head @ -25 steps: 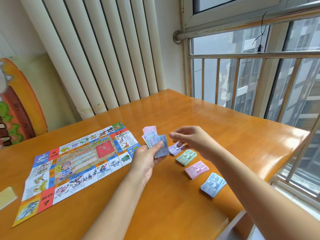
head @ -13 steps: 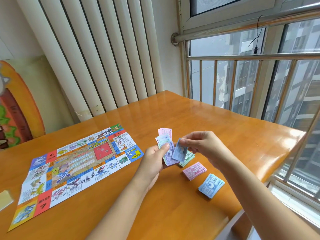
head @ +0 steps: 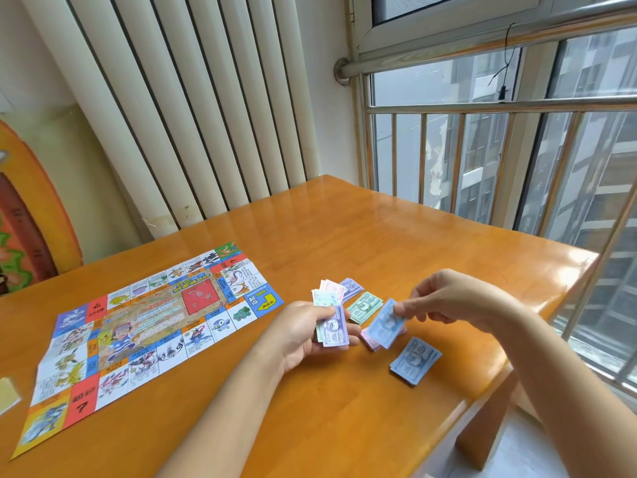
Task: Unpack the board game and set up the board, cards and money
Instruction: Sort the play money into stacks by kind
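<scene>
— Four piles of money sit on the table (head: pixel 344 236) just past the fingertips: purple pile (head: pixel 352 288), green pile (head: pixel 366 306), pink pile (head: pixel 369 340), blue pile (head: pixel 415 361). Why spread them out like that?

— Sorting by colour, I'd say, so each value can be dealt from its own pile.

— And the left hand (head: pixel 300 334)?

— It grips the mixed wad (head: pixel 332 327). The fingers are curled underneath and the thumb (head: pixel 323 310) presses on top. The notes are fanned a little (probably so the next colour shows).

— The right hand (head: pixel 448 298)?

— Its thumb and forefinger are closed on one edge of a single blue note (head: pixel 385 324). The other fingers are loosely bent and hold nothing. The note hangs over the pink pile, between the wad and the right fingertips.

— Where is it headed?

— My guess is the blue pile, which lies below and just nearer than those fingers. The colour matches.

— And the board (head: pixel 151 322)?

— Unfolded flat, well out to the left of the left fingers, clear of the sorting. A pale yellow thing (head: pixel 7 395) lies at the far left edge, and I cannot tell whether it is cards.
</scene>
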A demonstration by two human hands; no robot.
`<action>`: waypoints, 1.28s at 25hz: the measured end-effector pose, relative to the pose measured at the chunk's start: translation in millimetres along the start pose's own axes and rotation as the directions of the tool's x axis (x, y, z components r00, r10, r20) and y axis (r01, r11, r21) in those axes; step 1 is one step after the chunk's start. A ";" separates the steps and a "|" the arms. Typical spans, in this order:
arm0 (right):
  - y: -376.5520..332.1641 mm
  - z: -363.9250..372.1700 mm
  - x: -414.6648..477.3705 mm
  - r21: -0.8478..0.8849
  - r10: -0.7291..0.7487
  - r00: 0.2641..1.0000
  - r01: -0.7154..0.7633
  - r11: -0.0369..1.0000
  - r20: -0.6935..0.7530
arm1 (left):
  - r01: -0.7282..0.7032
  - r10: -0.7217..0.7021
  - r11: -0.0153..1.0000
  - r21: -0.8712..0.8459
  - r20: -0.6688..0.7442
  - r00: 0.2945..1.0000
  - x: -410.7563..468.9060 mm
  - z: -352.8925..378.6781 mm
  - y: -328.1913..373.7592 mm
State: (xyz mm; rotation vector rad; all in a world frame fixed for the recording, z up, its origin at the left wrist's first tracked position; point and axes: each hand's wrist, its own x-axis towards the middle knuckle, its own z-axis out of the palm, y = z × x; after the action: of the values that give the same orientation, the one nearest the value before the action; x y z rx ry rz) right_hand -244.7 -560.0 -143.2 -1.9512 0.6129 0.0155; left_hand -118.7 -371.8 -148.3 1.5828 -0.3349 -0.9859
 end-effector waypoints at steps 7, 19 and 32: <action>18.3 -5.6 -25.2 -0.075 0.040 0.997 -0.035 0.997 0.065 | -0.021 0.021 1.000 -0.005 0.160 0.987 -9.2 11.6 3.3; 14.9 19.7 -29.1 0.165 -0.188 0.951 0.232 0.959 -0.246 | -0.171 0.182 0.977 -0.130 0.081 0.980 -12.1 30.1 -4.0; 2.2 26.5 -34.0 0.083 -0.297 0.910 0.333 0.939 -0.288 | -0.212 0.237 0.967 -0.143 0.188 0.953 -15.3 44.4 -9.1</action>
State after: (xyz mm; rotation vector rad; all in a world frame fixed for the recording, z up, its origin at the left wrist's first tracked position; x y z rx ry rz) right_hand -268.4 -524.3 -147.8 -1.9170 0.4531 -0.4926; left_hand -163.5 -388.5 -148.7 1.3036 -0.5736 -0.9730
